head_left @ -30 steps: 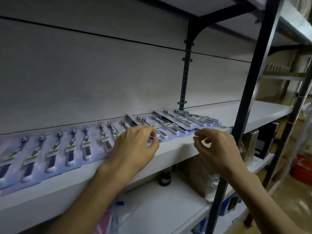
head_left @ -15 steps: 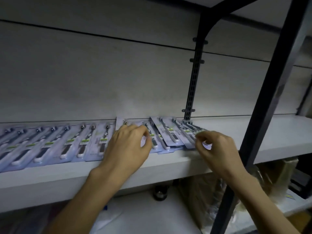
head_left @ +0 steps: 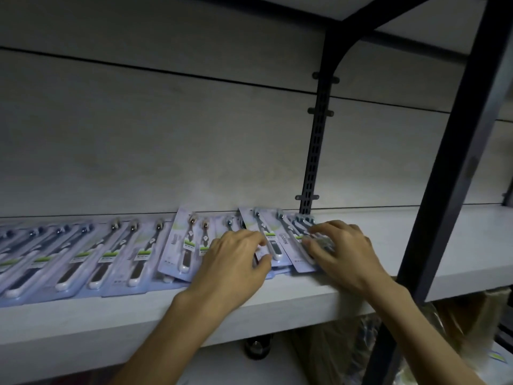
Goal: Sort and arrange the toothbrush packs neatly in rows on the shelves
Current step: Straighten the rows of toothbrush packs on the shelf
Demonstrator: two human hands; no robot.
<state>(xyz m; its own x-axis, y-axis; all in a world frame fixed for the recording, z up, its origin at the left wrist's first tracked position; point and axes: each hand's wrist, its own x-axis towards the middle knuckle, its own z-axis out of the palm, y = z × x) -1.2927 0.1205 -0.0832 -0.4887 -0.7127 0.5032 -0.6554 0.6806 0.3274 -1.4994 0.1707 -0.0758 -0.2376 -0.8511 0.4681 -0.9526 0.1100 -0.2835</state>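
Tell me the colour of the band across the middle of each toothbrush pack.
Green, on the toothbrush packs, clearest in the head view.

A dark slotted upright rail [head_left: 315, 151] is fixed against the pale back panel [head_left: 166, 134]. To the right of the rail, a thick black frame post [head_left: 455, 151] is seen in front. Well below the rail, a dark round object [head_left: 256, 347] and crinkled clear plastic wrapping [head_left: 366, 345] are seen, dimly lit.

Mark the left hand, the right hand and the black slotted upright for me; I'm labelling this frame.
left hand [head_left: 236, 262]: head view, back of the hand.
right hand [head_left: 344, 254]: head view, back of the hand.
black slotted upright [head_left: 315, 151]: head view, middle of its slotted strip.
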